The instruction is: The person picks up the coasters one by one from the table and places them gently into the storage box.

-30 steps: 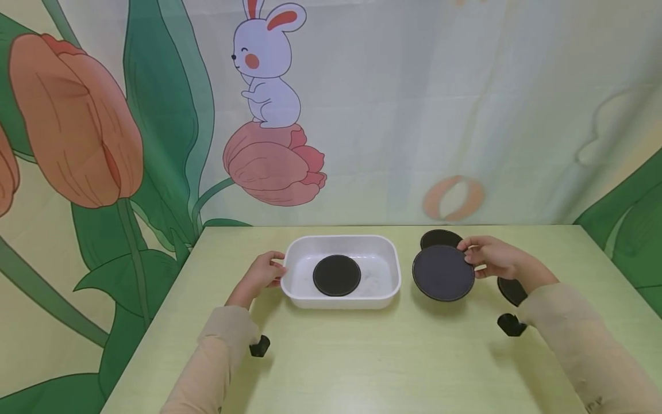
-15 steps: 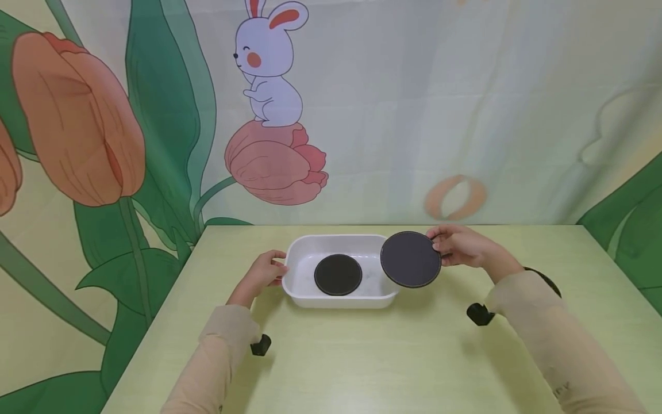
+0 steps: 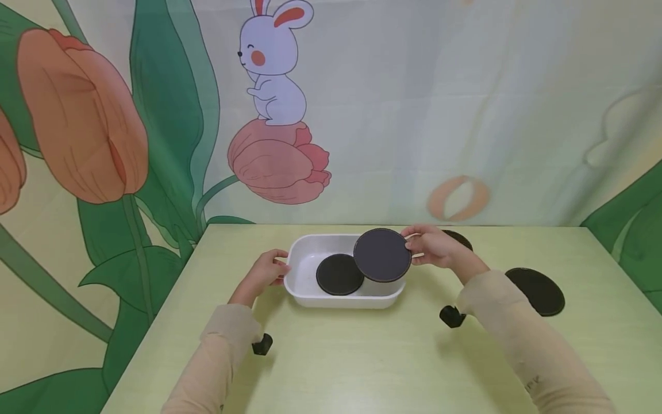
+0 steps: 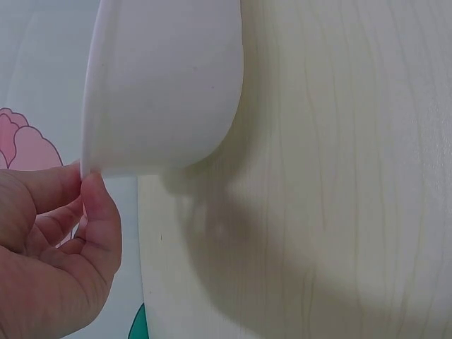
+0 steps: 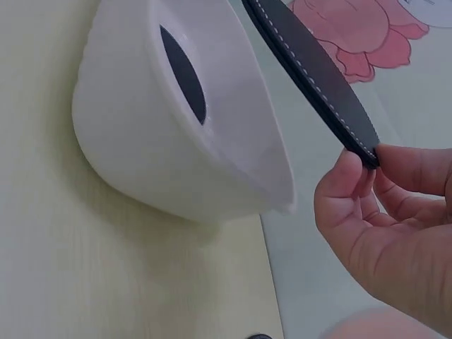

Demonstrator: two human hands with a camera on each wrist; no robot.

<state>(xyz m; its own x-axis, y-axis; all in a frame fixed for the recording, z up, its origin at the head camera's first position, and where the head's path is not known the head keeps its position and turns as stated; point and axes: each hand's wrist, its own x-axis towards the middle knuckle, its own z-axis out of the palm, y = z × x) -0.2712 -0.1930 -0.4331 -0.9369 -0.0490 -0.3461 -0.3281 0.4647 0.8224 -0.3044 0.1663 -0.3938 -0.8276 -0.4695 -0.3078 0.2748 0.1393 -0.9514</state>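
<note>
Two hands are at work: in the head view the left hand pinches one end of the tray on the bench, while the right hand holds the raised disc by its edge, over the tray's right part. A lower disc lies inside; a far disc and a near disc lie outside, to the right.

In the left wrist view, thumb and fingertip close on the rim; that light hold probably steadies the tray enough.

In the right wrist view, thumb and fingers nip the raised disc, tilted and apart from the tray; levelling it while lowering should spare the walls a knock.
</note>
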